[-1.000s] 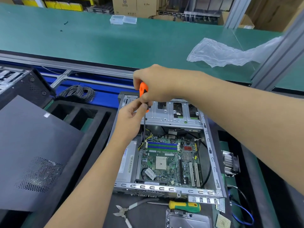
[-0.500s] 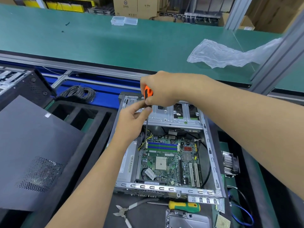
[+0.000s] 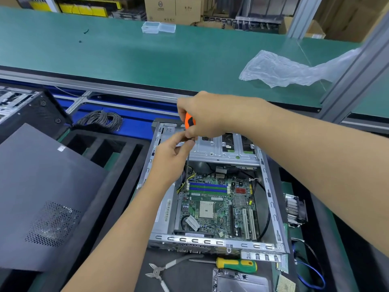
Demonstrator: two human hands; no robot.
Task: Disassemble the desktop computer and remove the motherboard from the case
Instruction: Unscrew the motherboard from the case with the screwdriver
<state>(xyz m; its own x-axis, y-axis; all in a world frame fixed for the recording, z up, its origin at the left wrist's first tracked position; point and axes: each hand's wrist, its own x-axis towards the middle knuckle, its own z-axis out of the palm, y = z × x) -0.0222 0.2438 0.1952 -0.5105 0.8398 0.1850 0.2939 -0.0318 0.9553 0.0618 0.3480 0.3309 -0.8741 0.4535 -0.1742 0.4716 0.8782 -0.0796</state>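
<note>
While the right hand (image 3: 207,116) grips the orange screwdriver (image 3: 189,121) and the left hand (image 3: 172,153) pinches its shaft, the green motherboard (image 3: 216,209) (blue memory slots, bare socket) lies in the open case (image 3: 271,199).

Green-topped workbench (image 3: 147,60), long, running across the far side, edged in grey metal rail. Clear plastic box (image 3: 158,27) near its back edge; crumpled plastic sheet (image 3: 282,69) to the right. Grey aluminium post (image 3: 357,76) at right. Cardboard boxes (image 3: 174,9) and yellow bins (image 3: 84,7) stacked behind. Even indoor lighting.
</note>
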